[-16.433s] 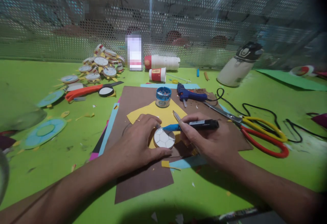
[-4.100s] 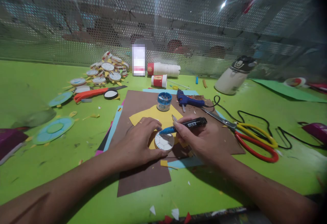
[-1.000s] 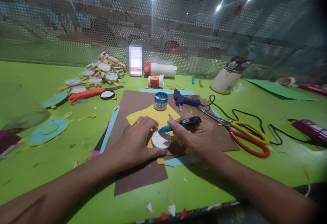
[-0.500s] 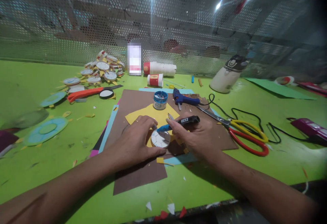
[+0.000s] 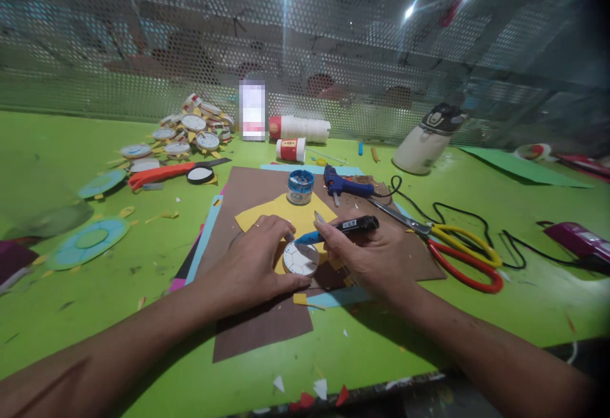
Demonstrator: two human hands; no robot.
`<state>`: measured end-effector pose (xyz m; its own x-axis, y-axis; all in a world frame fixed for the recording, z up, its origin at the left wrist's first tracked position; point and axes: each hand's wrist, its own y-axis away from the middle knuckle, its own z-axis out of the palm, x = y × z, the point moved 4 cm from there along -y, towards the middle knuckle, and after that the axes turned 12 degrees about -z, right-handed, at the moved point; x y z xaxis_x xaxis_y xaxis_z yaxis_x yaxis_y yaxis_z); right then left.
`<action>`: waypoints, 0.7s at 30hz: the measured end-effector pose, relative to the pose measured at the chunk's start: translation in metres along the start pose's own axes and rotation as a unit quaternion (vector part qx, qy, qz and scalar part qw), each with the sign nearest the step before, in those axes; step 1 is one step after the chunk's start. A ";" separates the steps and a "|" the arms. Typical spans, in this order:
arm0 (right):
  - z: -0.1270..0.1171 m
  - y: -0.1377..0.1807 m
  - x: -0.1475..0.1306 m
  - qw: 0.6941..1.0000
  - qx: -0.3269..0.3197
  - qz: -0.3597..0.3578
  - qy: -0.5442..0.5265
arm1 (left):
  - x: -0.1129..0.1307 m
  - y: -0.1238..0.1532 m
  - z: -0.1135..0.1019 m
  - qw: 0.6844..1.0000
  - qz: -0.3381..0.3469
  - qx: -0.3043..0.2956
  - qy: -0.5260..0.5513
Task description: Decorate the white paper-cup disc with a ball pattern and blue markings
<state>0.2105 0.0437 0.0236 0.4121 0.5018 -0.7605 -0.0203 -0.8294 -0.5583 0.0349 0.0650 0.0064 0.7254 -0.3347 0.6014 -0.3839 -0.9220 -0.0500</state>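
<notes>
A small white disc (image 5: pixel 300 260) with dark lines on its face lies over the yellow paper (image 5: pixel 274 210). Thumb and fingers of my left hand (image 5: pixel 252 258) grip it from the left side. My right hand (image 5: pixel 374 256) pinches a black marker pen (image 5: pixel 350 226) with a blue front part, its tip at the disc's upper left edge. A thin pointed stick (image 5: pixel 319 217), perhaps a pencil, also pokes up by the right fingers. Just beyond the hands stands an open glass jar (image 5: pixel 300 188) with blue around its rim.
Brown sheets (image 5: pixel 262 335) lie beneath the work. To the right are a blue glue gun (image 5: pixel 347 184) with a black cord and scissors (image 5: pixel 457 246). An orange cutter knife (image 5: pixel 162 175) and piled discs (image 5: pixel 193 124) sit left. Paper cups (image 5: pixel 291 149) lie behind.
The marker's rear end has swung slightly to the right with my right hand. My left hand keeps its grip on the disc. The whole view has shifted a little.
</notes>
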 end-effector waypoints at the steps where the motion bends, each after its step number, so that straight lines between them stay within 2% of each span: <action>1: 0.000 0.000 0.001 1.000 0.000 0.002 -0.003 | 0.000 0.000 0.000 1.000 -0.003 -0.002 -0.001; 14: 0.000 -0.004 -0.013 0.996 -0.015 -0.066 0.062 | 0.000 0.001 0.002 1.000 -0.009 -0.007 -0.016; 21: 0.003 -0.002 -0.018 0.988 -0.077 -0.105 0.083 | -0.001 0.002 0.002 1.000 0.002 -0.002 -0.018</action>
<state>0.2005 0.0373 0.0374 0.5362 0.6305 -0.5613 0.2143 -0.7448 -0.6319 0.0344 0.0634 0.0043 0.7436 -0.3450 0.5727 -0.3889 -0.9200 -0.0493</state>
